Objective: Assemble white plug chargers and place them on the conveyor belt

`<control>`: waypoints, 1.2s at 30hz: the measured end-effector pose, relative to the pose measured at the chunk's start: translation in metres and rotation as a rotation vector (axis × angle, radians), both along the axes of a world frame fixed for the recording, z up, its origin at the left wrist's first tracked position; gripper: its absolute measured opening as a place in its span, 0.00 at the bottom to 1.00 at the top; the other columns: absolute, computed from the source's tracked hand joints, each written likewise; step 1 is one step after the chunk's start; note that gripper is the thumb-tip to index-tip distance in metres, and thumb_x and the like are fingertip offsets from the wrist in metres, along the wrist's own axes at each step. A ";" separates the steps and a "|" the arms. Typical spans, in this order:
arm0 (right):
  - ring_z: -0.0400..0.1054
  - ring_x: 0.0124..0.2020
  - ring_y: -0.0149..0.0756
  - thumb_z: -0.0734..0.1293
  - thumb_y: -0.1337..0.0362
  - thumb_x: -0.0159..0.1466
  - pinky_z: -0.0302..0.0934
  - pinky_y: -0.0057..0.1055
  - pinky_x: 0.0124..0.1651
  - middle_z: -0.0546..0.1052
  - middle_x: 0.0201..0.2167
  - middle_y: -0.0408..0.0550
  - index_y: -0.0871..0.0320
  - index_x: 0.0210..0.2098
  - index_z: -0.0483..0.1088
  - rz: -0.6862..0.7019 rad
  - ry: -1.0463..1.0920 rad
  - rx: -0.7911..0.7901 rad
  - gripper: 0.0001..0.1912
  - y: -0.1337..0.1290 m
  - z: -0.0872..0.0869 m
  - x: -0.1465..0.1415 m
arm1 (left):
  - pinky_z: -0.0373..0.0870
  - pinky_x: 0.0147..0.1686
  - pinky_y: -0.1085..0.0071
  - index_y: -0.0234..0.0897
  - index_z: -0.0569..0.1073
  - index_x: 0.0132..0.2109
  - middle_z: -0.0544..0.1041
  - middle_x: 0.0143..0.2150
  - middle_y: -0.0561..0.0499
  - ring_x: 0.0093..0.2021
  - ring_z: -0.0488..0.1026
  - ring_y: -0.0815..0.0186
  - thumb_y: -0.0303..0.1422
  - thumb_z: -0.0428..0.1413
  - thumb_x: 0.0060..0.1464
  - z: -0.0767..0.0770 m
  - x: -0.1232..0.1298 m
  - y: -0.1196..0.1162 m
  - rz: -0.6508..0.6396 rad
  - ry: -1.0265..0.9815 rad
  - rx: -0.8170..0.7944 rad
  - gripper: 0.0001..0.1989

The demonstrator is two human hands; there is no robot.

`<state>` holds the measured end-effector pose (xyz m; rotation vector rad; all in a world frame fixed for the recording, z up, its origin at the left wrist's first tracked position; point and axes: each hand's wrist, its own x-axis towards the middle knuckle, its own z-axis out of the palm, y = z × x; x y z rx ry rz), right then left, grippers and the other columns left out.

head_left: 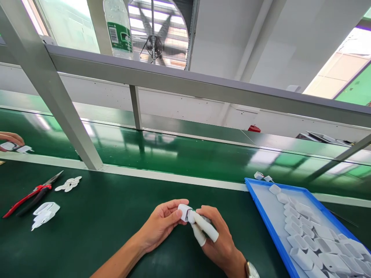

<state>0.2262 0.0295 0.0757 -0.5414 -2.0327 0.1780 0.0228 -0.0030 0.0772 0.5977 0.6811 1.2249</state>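
My left hand (165, 220) pinches a small white plastic housing (184, 212) between thumb and fingers, just above the green table. My right hand (218, 239) meets it from the right, its fingers closed at the housing's dark open end. White finger cots (205, 227) cover two of its digits. Something small and partly greenish shows between those fingertips, too hidden to name. On my right wrist is a watch (251, 269).
At right, a blue-rimmed tray (265, 220) holds several white housings (307, 224). Pliers (34, 195), white oval pieces (68, 184) and white plastic parts (45, 214) lie at left. A metal frame post (63, 104) rises behind. Another person's hand (11, 138) holds white parts at far left.
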 end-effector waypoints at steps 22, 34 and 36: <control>0.70 0.44 0.42 0.62 0.78 0.67 0.73 0.41 0.44 0.73 0.44 0.55 0.56 0.61 0.64 0.082 0.027 -0.034 0.25 0.000 -0.012 -0.009 | 0.74 0.42 0.71 0.31 0.82 0.46 0.83 0.39 0.44 0.36 0.77 0.67 0.35 0.74 0.45 -0.003 0.007 -0.003 0.049 0.023 -0.045 0.21; 0.72 0.44 0.39 0.67 0.75 0.66 0.73 0.37 0.44 0.74 0.47 0.52 0.52 0.65 0.60 0.121 0.106 -0.186 0.30 -0.001 -0.018 -0.013 | 0.74 0.43 0.70 0.30 0.82 0.47 0.82 0.42 0.42 0.41 0.78 0.64 0.36 0.70 0.51 -0.001 0.009 -0.003 0.001 0.004 -0.009 0.18; 0.72 0.46 0.40 0.66 0.75 0.66 0.73 0.38 0.45 0.74 0.48 0.53 0.52 0.65 0.61 0.140 0.110 -0.197 0.30 -0.001 -0.018 -0.014 | 0.74 0.43 0.71 0.30 0.81 0.48 0.82 0.43 0.41 0.42 0.77 0.64 0.36 0.69 0.53 0.000 0.009 -0.003 -0.018 -0.003 -0.001 0.18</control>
